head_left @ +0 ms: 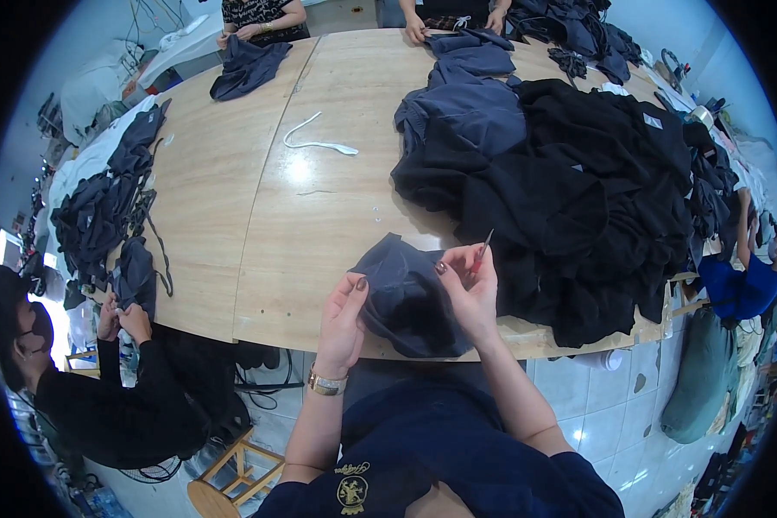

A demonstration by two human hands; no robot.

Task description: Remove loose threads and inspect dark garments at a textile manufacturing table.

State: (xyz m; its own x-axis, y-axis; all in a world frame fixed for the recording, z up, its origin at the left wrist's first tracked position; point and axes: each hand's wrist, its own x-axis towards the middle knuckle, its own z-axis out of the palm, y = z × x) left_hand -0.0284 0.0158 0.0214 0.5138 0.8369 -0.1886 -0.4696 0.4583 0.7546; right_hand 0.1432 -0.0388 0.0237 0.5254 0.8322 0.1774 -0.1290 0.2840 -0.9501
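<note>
My left hand pinches the near left edge of a dark blue-grey garment piece that lies over the front edge of the wooden table. My right hand grips the garment's right side and also holds small thread snips, their thin blade pointing up and away. A gold watch sits on my left wrist.
A big heap of black and navy garments fills the table's right half. A white strap lies mid-table. More dark pieces are piled at the left edge, where a seated person works. Two other people handle garments at the far edge.
</note>
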